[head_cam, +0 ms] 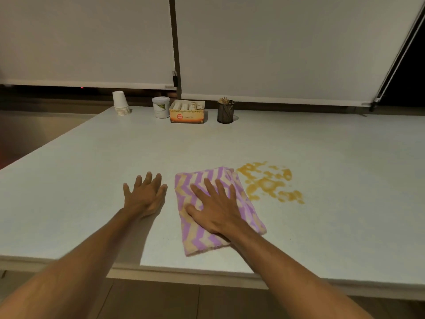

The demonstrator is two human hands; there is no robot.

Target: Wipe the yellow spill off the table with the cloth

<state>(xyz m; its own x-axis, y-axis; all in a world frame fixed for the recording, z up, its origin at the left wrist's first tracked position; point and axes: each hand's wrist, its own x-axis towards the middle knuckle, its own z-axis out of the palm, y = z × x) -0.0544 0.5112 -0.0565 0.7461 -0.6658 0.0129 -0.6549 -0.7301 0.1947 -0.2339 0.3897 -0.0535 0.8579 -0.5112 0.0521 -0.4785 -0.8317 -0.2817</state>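
A folded cloth [248, 215] with purple and cream zigzag stripes lies flat on the white table [92, 169]. My right hand [215, 208] rests palm down on top of it, fingers spread, pressing rather than gripping. Just right of the cloth's far corner sits the yellow spill [269, 183], a patch of orange-yellow blotches on the tabletop, touching or nearly touching the cloth edge. My left hand [143, 194] lies flat on the bare table to the left of the cloth, fingers apart, holding nothing.
Along the table's far edge stand a stack of white paper cups [120, 103], a white tub [161, 107], an orange box of sachets [187, 111] and a black mesh holder with sticks [225, 111]. The table's near edge [184, 272] runs below my forearms.
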